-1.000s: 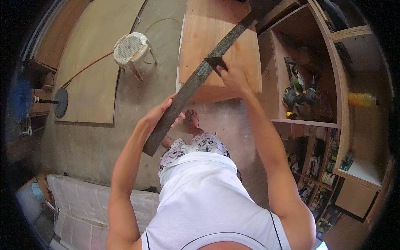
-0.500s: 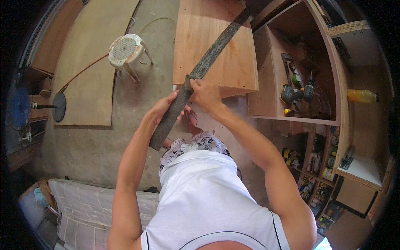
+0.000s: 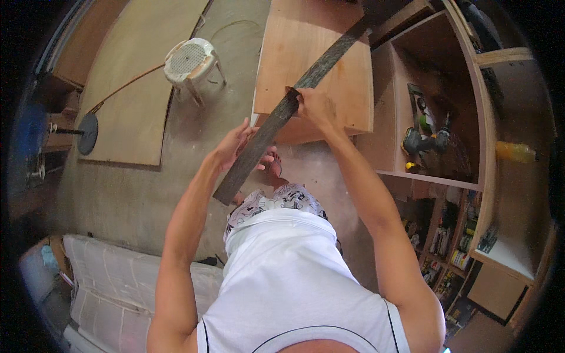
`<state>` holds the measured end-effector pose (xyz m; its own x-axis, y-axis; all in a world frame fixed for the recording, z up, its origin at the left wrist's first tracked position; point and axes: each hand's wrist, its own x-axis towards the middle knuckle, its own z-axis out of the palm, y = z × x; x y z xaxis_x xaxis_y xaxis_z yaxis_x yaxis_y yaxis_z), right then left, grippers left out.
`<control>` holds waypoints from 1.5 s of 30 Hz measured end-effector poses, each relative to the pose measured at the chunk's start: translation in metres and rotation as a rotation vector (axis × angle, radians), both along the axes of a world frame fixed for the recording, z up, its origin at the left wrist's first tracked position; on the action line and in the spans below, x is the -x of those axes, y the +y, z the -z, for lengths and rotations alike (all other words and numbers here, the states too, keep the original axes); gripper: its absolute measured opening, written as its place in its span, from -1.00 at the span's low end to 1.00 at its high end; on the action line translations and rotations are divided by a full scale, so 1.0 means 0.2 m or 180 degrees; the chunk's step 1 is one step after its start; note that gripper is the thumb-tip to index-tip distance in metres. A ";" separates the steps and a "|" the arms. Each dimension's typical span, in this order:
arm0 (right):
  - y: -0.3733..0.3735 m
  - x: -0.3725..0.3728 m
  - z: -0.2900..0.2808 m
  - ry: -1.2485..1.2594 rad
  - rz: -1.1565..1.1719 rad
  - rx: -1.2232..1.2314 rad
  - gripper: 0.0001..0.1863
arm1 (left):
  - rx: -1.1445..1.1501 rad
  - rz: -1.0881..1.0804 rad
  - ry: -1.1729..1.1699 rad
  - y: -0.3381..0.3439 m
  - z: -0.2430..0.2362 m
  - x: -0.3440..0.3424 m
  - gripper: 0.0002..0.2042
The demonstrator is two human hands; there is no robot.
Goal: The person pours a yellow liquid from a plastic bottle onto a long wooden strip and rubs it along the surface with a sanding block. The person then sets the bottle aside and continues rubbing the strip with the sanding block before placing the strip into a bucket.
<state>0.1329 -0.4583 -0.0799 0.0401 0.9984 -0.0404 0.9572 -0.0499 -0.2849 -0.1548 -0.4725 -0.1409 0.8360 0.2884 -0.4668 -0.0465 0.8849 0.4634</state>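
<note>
A long, dark grey wood-grain strip slants from near my waist up across a plywood box. My left hand lies beneath the strip's near part, fingers spread and showing past its right edge, thumb apart on the left. My right hand is closed at the strip, farther along, by the box's near edge. Its fingers pinch a small dark brown piece against the strip's face; its kind is unclear, and the fingertips are partly hidden.
A worn white stool stands left of the box, beside a large board on the floor. On the right, an open cabinet holds a cordless drill. A plastic-covered bundle lies behind on the left.
My right hand has slid farther up the strip with the small brown piece. My left hand's thumb has lifted off the strip and its fingers have spread. The view has shifted slightly.
</note>
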 end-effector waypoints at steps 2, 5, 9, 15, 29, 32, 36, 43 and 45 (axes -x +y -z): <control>-0.02 0.02 0.05 -0.0001 -0.0015 -0.0395 -0.71 | 0.0062 0.0089 -0.0065 -0.04 -0.01 0.06 -0.17; -0.01 0.01 0.04 0.0056 -0.0010 -0.0149 -0.71 | 0.0244 0.0230 -0.0285 -0.11 0.02 0.25 -0.12; -0.01 0.04 0.00 0.0082 0.0116 -0.0182 -0.72 | 0.0437 0.0009 -0.0092 -0.26 -0.01 0.51 -0.20; -0.02 0.02 -0.04 0.0038 0.0229 0.0045 -0.70 | 0.0336 -0.0572 0.0306 -0.44 -0.25 0.48 -0.37; -0.14 0.11 0.10 -0.0296 0.0092 -0.0572 -0.66 | 0.0146 -0.1313 0.0262 -0.55 -0.14 0.41 -0.36; -0.08 0.02 0.08 -0.0149 -0.0019 -0.0553 -0.66 | 0.0094 -0.1284 0.0152 -0.52 -0.09 0.38 -0.36; 0.04 -0.03 0.02 -0.0390 0.0069 -0.0322 -0.61 | 0.0138 -0.1328 -0.0019 -0.46 0.03 0.27 -0.37; 0.16 -0.14 -0.04 -0.0307 0.0453 -0.0057 -0.60 | 0.0106 -0.1413 0.0121 -0.33 0.07 0.06 -0.46; 0.14 -0.17 -0.01 -0.0248 0.0349 -0.0270 -0.62 | 0.0116 -0.1310 0.0193 -0.29 0.08 0.03 -0.48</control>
<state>0.1669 -0.4297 -0.0773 0.1486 0.9876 0.0515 0.9668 -0.1342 -0.2175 -0.1602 -0.5310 -0.1569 0.6251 0.5752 -0.5276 -0.3735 0.8140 0.4449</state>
